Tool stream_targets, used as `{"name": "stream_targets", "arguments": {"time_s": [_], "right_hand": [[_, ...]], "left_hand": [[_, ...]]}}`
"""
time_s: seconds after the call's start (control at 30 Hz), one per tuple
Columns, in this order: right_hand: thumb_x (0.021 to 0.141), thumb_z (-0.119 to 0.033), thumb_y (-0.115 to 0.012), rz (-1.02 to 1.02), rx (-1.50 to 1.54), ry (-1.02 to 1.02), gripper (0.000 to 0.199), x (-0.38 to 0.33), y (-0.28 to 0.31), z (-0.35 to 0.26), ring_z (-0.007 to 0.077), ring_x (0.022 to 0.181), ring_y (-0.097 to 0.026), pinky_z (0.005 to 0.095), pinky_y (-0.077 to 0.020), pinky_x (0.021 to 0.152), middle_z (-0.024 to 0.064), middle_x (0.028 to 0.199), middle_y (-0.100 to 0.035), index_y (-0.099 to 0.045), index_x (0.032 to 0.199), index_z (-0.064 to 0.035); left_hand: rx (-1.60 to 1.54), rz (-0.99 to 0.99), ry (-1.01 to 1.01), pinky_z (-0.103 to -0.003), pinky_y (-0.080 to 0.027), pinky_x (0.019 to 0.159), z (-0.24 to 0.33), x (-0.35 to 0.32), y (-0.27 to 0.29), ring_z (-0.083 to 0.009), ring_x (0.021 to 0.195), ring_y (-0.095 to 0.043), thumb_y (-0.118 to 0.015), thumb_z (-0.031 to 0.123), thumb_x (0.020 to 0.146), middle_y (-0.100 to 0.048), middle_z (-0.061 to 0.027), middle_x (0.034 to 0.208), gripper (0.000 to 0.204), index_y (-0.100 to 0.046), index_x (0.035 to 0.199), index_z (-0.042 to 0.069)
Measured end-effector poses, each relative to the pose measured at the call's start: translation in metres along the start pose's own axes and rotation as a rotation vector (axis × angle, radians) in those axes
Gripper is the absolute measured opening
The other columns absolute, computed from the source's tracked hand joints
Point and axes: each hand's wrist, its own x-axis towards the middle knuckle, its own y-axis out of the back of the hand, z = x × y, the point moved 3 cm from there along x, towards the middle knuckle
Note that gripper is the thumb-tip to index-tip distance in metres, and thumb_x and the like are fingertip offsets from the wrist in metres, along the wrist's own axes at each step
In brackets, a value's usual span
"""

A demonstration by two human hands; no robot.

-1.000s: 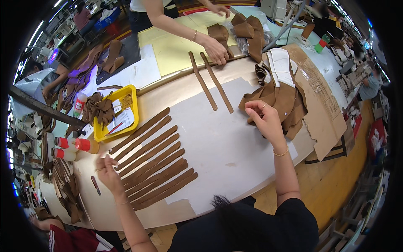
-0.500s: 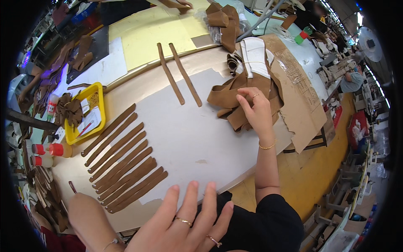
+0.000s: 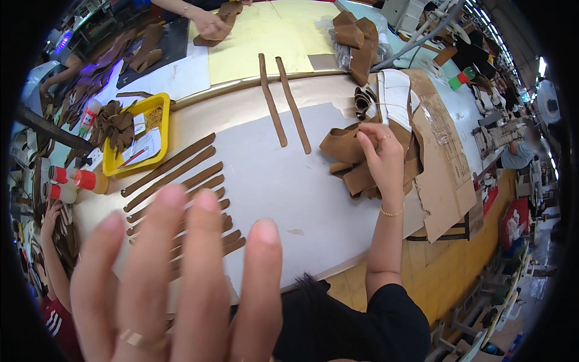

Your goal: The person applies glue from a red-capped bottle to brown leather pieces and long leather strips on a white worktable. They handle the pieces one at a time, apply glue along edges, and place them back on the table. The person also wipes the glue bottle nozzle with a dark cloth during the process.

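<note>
My left hand looms large in front of the view, fingers spread, holding nothing. It covers the lower ends of a row of several narrow brown strips that look like suede. My right hand is at a heap of wider brown suede-like pieces, thumb and fingers closed at the edge of one. White-faced pieces tied with a band lie behind that hand. Two more strips, one on the left and one on the right, lie apart near the top of the grey sheet.
A yellow tray holds brown scraps, paper and a red pen. Bottles with red caps stand at the left. Torn cardboard lies at the right. Across the table is a co-worker's hand; another person's arm is at lower left.
My left hand has risen closer to the view and shifted left, over the strip row. My right hand stays at the brown heap. The view has shifted, and the co-worker's hand shows more fully.
</note>
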Motion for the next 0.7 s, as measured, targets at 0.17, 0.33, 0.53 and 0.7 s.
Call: {"name": "stream_targets", "arguments": {"time_s": [0.17,0.33,0.53,0.7], "right_hand": [[0.087,-0.017,-0.064,-0.052,0.056,0.239,0.02,0.059,-0.05,-0.009,0.0229,0.081,-0.064,0.0306,-0.0505,0.072,0.0103,0.094,-0.067,-0.067,0.098,-0.0008],[0.084,-0.024,-0.067,-0.352,-0.016,0.202,0.028,0.102,-0.128,0.01,0.0278,0.088,-0.064,0.0356,-0.0508,0.077,0.0154,0.097,-0.067,-0.067,0.099,-0.0005],[0.082,-0.025,-0.069,-0.288,-0.08,0.202,0.027,0.099,-0.108,0.008,0.0325,0.094,-0.06,0.0393,-0.0468,0.086,0.0154,0.097,-0.065,-0.067,0.099,-0.0044],[0.078,-0.019,-0.072,0.24,-0.266,0.209,0.028,0.105,-0.019,0.065,0.0312,0.097,-0.059,0.0406,-0.0465,0.088,0.0131,0.106,-0.061,-0.065,0.102,-0.0067]], "left_hand": [[-0.345,-0.101,-0.35,-0.039,-0.044,0.085,0.044,0.03,-0.095,-0.0276,0.093,-0.058,-0.063,0.03,0.082,-0.059,-0.0148,0.103,0.05,-0.054,0.122,0.001],[-0.615,-0.131,-0.026,-0.042,-0.046,0.086,0.018,0.134,-0.214,-0.0337,0.105,-0.057,-0.061,0.033,0.087,-0.056,-0.0197,0.118,0.057,-0.045,0.132,0.004],[-0.874,0.393,0.481,-0.046,-0.032,0.107,0.003,0.189,-0.316,-0.0421,0.13,-0.034,-0.058,0.034,0.091,-0.035,-0.0277,0.139,0.064,-0.033,0.141,0.004],[-0.78,0.601,0.547,-0.052,-0.021,0.112,0.029,0.193,-0.351,-0.0407,0.139,-0.014,-0.055,0.037,0.093,-0.013,-0.0215,0.149,0.07,-0.019,0.148,0.013]]}}
